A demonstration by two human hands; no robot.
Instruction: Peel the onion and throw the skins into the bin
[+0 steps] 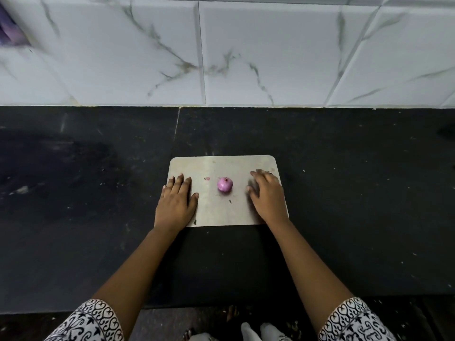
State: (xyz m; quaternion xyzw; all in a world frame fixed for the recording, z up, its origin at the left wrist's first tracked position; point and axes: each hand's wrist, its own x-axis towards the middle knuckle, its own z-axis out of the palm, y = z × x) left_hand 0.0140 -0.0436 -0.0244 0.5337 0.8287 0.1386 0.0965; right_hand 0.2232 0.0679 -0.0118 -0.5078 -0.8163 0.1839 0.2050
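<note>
While hands (177, 200) flank it, onion (224, 185) untouched.

Marble-veined wall tiles (246, 45) behind black counter (73, 193)

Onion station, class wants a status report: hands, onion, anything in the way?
Left hand flat, empty, on board. Right hand open, empty. Onion between them, untouched. Nothing blocking; bin not in view.
</note>
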